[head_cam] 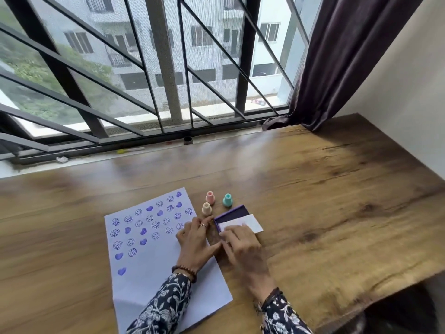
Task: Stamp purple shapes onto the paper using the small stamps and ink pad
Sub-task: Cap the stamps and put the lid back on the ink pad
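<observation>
both hands at the ink pad (232, 214), its long axis slanting up-left
right hand (243, 247) fingers press its white lid (250, 224); left hand (196, 239) lies flat, released, on the paper (149, 261); wooden table (313, 189) by a barred window (144, 68).

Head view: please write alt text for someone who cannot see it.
Both hands, left hand and right hand, work at a purple ink pad and its white lid, beside a paper stamped with purple hearts and smileys. Three small stamps stand upright on the wooden table below a barred window.
</observation>
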A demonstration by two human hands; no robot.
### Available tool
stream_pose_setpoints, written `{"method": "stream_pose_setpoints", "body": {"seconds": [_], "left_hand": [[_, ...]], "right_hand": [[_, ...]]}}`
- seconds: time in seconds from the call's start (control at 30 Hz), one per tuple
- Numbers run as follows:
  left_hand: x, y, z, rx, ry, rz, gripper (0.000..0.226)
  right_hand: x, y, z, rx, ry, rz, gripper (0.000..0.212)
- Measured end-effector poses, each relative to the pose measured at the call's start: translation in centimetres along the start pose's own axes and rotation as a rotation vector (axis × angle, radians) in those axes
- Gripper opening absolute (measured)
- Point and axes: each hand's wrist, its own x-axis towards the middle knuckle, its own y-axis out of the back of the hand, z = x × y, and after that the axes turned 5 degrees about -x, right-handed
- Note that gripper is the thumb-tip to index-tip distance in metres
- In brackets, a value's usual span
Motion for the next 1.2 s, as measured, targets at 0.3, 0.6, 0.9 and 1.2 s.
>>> {"method": "stream_pose_setpoints", "body": {"seconds": [0.3,0.6,0.9,1.2], "left_hand": [[-0.1,0.3,0.3,-0.007,0.008,-0.035,0.082],[0.0,0.0,0.0,-0.033,0.002,-0.034,0.072],[-0.1,0.0,0.1,-0.032,-0.001,-0.019,0.070],[0.1,-0.1,-0.2,-0.043,0.002,-0.023,0.070]], "right_hand": [[1.4,-0.9,0.8,0.211,-0.512,-0.108,0.031],[1.8,-1.0,0.8,0.165,-0.543,-0.158,0.049],[2.1,-1.2,1.2,0.194,-0.501,-0.178,0.053],[3.9,-1.2,0.9,0.250,-0.536,-0.136,0.080]]}}
